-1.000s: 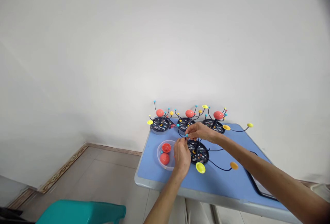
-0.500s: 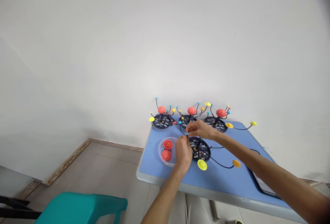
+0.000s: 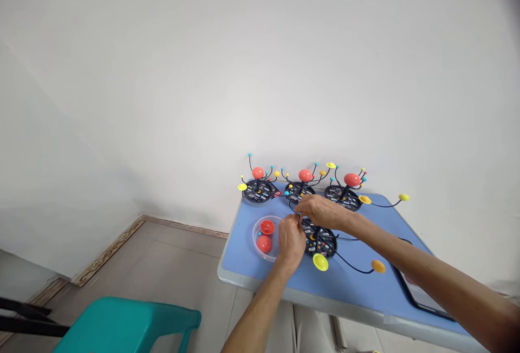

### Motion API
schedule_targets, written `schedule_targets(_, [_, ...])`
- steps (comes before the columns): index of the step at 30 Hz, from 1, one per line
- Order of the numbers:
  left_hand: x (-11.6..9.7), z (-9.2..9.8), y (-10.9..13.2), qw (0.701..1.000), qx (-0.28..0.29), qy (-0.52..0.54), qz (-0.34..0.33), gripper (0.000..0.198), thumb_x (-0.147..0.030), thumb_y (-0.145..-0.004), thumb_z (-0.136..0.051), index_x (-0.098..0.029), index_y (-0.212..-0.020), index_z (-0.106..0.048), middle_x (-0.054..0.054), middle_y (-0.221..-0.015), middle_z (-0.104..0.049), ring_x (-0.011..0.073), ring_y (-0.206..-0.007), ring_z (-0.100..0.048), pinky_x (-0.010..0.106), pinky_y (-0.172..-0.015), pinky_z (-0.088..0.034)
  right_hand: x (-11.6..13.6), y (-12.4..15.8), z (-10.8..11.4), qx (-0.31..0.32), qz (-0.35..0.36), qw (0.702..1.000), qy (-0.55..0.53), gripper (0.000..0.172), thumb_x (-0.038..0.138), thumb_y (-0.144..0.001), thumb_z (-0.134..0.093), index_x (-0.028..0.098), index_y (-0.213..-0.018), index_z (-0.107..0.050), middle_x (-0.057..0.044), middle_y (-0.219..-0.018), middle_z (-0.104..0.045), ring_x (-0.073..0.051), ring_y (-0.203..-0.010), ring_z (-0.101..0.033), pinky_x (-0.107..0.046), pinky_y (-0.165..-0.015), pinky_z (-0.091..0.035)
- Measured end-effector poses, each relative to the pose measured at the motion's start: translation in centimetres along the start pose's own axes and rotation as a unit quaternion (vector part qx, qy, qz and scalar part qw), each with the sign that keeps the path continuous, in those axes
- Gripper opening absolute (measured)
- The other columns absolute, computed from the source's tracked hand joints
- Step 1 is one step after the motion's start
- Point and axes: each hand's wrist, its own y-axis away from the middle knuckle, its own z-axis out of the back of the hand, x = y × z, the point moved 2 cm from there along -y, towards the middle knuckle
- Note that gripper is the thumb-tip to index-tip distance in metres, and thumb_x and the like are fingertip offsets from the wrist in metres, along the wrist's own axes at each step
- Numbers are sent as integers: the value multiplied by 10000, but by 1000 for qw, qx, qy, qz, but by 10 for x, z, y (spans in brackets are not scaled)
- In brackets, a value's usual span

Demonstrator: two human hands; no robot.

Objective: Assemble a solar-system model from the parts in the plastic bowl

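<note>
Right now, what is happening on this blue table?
A person works with both bare hands on a black round-based solar system model with thin wire arms on the blue table. The left hand and right hand meet above its base, pinching something small that cannot be made out. Beside the left hand, a clear plastic bowl holds red half-spheres. Three similar finished models stand along the wall.

Three finished planet models (image 3: 304, 182) stand along the far edge of the blue bench (image 3: 244, 258); a teal stool (image 3: 130, 326) sits on the floor, near left.
</note>
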Motion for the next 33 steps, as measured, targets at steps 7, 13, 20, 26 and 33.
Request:
schedule_targets(7, [-4,0,3,1000,5,-7,1,307,-34,-884,-410,-132,-865,-701,153,-891,-728,241,-838,-676,308,-695,-411,5,-3,2,47,21,998,35,264,-67,-679,-494,145,-675,-651,-86,-716,-661,-178,-739,-582,-255,-662,-380])
schedule_targets(13, [-6,0,5,1000,5,-9,6,313,-26,-878,-415,-151,-867,-702,132,-906,-736,238,-853,-675,311,-712,-411,4,-2,6,35,-59,997,24,255,-2,-751,-480,156,-657,-657,-54,-638,-658,-150,-609,-566,-239,-569,-341])
schedule_targets(20, [-6,-1,5,1000,-1,-10,12,324,-11,-856,-423,-164,-839,-709,123,-870,-734,231,-815,-669,307,-707,-415,4,-3,1,57,-85,993,55,201,16,-757,-543,146,-716,-691,-109,-736,-712,-202,-711,-641,-256,-576,-327])
schedule_targets(26, [-6,-5,6,1000,4,-15,5,329,-22,-861,-416,-153,-839,-716,135,-854,-730,231,-802,-669,302,-697,-421,2,-1,-1,69,-99,990,69,168,50,-772,-561,148,-694,-672,-121,-739,-707,-218,-711,-646,-266,-550,-309])
schedule_targets(33, [-9,-5,7,1000,5,-17,16,303,-70,-900,-420,-159,-861,-707,137,-887,-734,239,-834,-677,316,-710,-422,4,6,2,77,-60,994,44,165,34,-815,-537,147,-782,-653,-114,-857,-689,-216,-822,-636,-259,-645,-383])
